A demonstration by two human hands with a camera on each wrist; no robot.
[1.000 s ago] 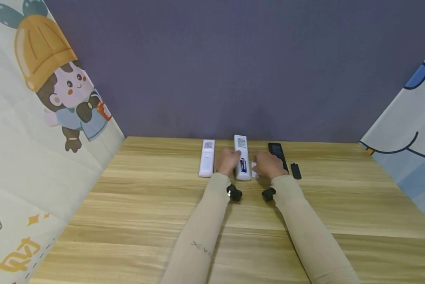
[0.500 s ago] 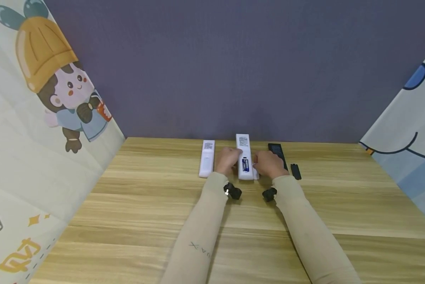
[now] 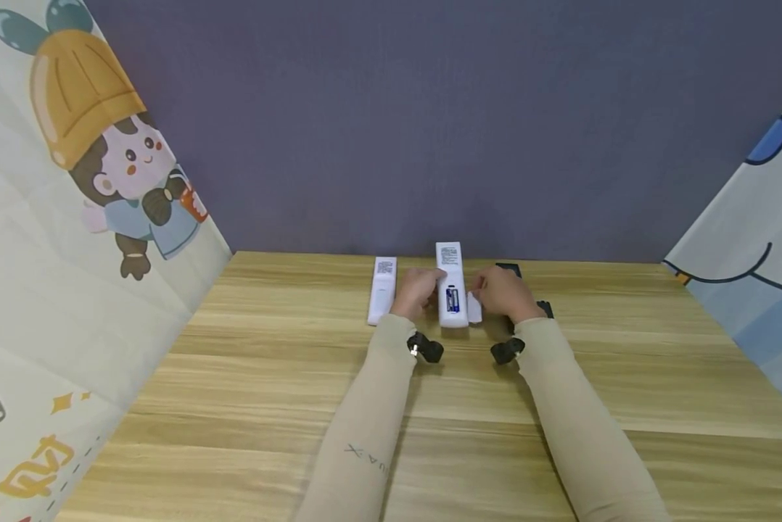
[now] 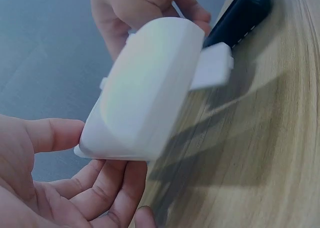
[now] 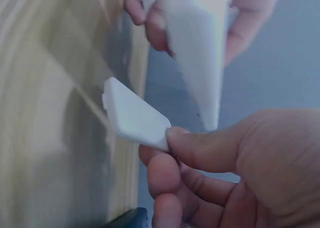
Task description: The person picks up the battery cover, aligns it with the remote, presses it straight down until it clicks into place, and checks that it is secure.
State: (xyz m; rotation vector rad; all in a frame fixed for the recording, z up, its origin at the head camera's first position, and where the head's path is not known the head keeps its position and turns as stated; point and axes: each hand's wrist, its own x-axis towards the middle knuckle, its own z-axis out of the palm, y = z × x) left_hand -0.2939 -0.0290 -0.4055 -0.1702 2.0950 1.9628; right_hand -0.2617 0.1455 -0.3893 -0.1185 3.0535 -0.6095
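Observation:
A white remote control [image 3: 456,278] is tipped up off the wooden table, its back toward me. Two blue batteries [image 3: 453,299] lie in its uncovered compartment. My left hand [image 3: 417,291] grips its left side; in the left wrist view the thumb and fingers hold the edges of the white remote [image 4: 145,88]. My right hand [image 3: 505,291] pinches a small white battery cover [image 5: 137,118] between thumb and fingers. This cover stands just right of the remote's lower end, raised off the table. The right wrist view shows it apart from the remote [image 5: 195,43].
Another white remote [image 3: 381,291] lies face down to the left, its cover on. A black remote [image 3: 508,267] lies mostly hidden behind my right hand. Beyond it sits a black battery cover [image 3: 545,308], partly hidden by the wrist. A dark panel [image 3: 391,130] rises behind the table.
The white remote has shifted slightly right and tilted up more in my left hand. My right hand has lifted the white cover and moved a little right, hiding more of the black remote.

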